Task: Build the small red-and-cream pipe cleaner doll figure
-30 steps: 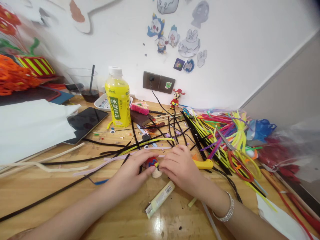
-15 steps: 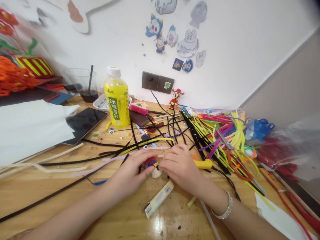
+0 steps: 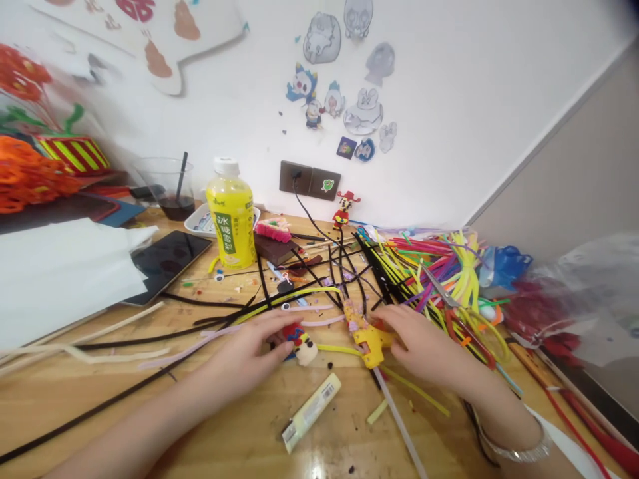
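My left hand (image 3: 264,339) is closed on a small fuzzy figure (image 3: 304,349) with a cream part and red, blue and yellow parts; the fingers hide some of it. To the right, my right hand (image 3: 414,342) lies around the handle of a yellow hot glue gun (image 3: 372,342), thumb on the near side and fingers on the far side. The palm covers most of the handle. A translucent glue stick (image 3: 399,419) sticks out of the gun's back end toward me. In front of the hands rests a pale yellow lighter (image 3: 312,412).
Black pipe cleaners (image 3: 219,319) stretch across the table's left and middle. A yellow bottle (image 3: 230,219) stands behind, near a tablet (image 3: 170,263) and a cup (image 3: 172,199). At right lie scissors (image 3: 444,289) and bundled colourful pipe cleaners (image 3: 464,256). A finished red figure (image 3: 344,209) stands by the wall.
My right hand has left the small figure and moved right onto the glue gun's handle, uncovering the gun's body. My left hand still holds the figure. The view has tilted up slightly.
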A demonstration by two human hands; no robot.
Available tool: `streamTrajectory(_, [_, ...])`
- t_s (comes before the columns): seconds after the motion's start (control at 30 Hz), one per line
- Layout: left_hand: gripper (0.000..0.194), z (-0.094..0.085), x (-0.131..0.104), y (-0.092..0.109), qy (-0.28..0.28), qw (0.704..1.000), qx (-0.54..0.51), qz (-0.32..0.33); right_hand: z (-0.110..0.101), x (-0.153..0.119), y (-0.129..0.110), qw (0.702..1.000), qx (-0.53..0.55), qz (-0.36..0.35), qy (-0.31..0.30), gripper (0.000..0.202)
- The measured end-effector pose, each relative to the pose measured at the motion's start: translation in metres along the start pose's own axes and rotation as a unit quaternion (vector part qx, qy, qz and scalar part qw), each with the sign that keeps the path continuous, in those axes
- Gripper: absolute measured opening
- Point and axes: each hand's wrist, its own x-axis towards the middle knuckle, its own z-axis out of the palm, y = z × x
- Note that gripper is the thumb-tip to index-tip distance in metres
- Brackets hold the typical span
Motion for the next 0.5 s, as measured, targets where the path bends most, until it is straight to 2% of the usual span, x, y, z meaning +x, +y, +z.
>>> streamTrajectory(0.07, [0.034,0.001,0.002,-0.005,0.0,1.0,-0.024,-0.01,0.008,-0.008,0.002,1.0,0.004,0.025,-0.005,0.052])
streamTrajectory(0.17, [0.032,0.003,0.002,-0.008,0.006,0.997,-0.068,-0.034,0.02,-0.007,-0.004,0.998,0.001,0.054,0.022,0.045])
streamTrajectory(0.23, [0.032,0.004,0.002,-0.007,0.014,0.994,-0.089,-0.056,0.025,-0.002,-0.008,0.998,0.003,0.048,0.049,0.042])
streamTrajectory(0.4, [0.025,0.008,0.0,-0.002,0.019,0.986,-0.14,-0.091,0.02,0.0,-0.007,0.981,0.086,0.024,0.175,0.026])
streamTrajectory(0.5, [0.024,0.011,0.001,0.001,0.012,0.977,-0.183,-0.109,0.015,-0.004,-0.009,0.963,0.174,0.002,0.203,0.024])
